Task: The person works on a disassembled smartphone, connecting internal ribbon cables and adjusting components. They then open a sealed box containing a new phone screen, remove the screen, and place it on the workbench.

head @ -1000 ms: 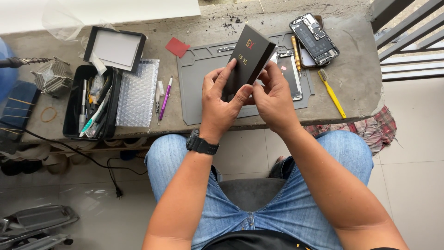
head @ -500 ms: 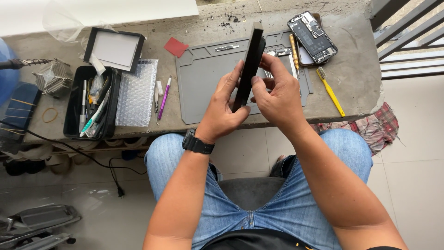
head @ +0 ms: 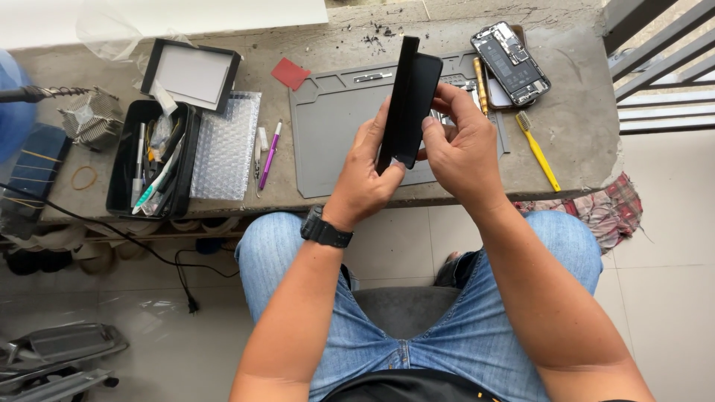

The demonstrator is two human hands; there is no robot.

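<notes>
While both hands pinch the slim black box (head: 408,104) at centre frame — left hand (head: 367,170) underneath, right hand (head: 463,145) on its edge — a slip could drop it onto the grey mat (head: 335,119).

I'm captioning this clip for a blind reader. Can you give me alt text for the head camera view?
Seen from above, a seated person's left hand and right hand hold a slim black box edge-up over a grey work mat on a concrete bench. An opened phone, a yellow brush and a black tool tray lie around it.
</notes>
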